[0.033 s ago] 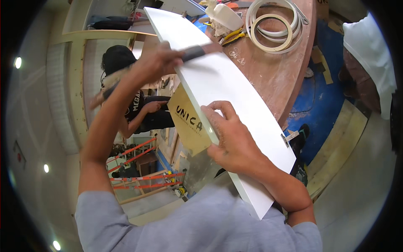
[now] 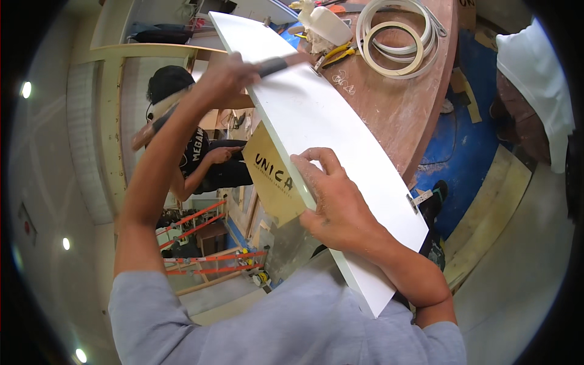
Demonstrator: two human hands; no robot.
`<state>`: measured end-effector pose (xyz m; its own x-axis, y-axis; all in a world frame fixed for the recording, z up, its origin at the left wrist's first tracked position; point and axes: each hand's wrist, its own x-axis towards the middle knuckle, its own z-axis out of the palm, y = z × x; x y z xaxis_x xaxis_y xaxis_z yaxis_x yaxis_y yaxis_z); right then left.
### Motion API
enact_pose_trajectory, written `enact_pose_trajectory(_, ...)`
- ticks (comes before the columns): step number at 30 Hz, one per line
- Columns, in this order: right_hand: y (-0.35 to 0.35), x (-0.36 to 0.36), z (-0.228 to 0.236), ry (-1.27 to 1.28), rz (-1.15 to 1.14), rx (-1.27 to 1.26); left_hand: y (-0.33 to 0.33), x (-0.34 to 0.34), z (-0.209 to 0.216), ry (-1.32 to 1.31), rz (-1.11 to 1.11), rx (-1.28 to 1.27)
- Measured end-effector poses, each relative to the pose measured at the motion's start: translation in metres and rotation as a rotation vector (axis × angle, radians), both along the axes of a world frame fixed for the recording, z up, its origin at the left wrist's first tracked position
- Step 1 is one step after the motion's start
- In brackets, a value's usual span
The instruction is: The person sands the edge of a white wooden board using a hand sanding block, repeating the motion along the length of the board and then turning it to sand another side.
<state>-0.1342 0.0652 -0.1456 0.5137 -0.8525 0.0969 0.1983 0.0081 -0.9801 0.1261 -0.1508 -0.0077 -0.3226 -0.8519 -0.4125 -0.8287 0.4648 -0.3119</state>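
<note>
A long white cabinet door panel (image 2: 328, 128) lies slantwise in front of me, its near corner against my shirt. My left hand (image 2: 224, 80), smeared by motion, is closed around a long, narrow sanding stick (image 2: 275, 66), brown with dark grey bands. The stick crosses the panel's far left edge and passes back along my forearm. On the panel's near half, my right hand (image 2: 344, 204) grips the left edge with bent fingers and thumb. Metal hinges (image 2: 415, 204) are fixed along the panel's right edge.
A brown curved worktable (image 2: 389, 109) carries edging rolls (image 2: 395, 52), yellow-handled pliers (image 2: 338, 55) and a white bottle (image 2: 330, 25). A person in black (image 2: 194, 146) works at the left. An orange ladder (image 2: 213, 261) stands below them. Another person in white (image 2: 535, 85) is at right.
My left hand and the sanding stick have shifted slightly up and to the left. My right hand and the panel stay in place.
</note>
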Motion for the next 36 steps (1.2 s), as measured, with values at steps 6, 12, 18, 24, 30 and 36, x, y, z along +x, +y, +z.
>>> enact_pose_trajectory(6,-0.003,0.0,0.007,0.03,0.002,0.026,-0.013,0.028,0.007,0.044,-0.156,-0.019)
enact_pose_trajectory(12,-0.007,-0.002,0.0,0.045,-0.032,0.03,0.063,-0.024,0.012,0.282,-0.022,0.033)
enact_pose_trajectory(18,0.0,0.0,0.011,0.023,0.033,0.063,-0.05,0.054,-0.013,0.119,0.018,-0.165)
enact_pose_trajectory(24,-0.017,-0.016,0.015,0.095,-0.015,0.099,0.071,-0.02,0.009,0.373,-0.017,0.024)
enact_pose_trajectory(30,-0.013,-0.016,0.018,0.052,0.048,0.129,0.015,0.028,-0.01,0.44,-0.056,-0.035)
enact_pose_trajectory(36,-0.002,-0.006,0.017,0.073,0.038,0.054,-0.073,0.068,-0.012,0.189,-0.006,-0.199)
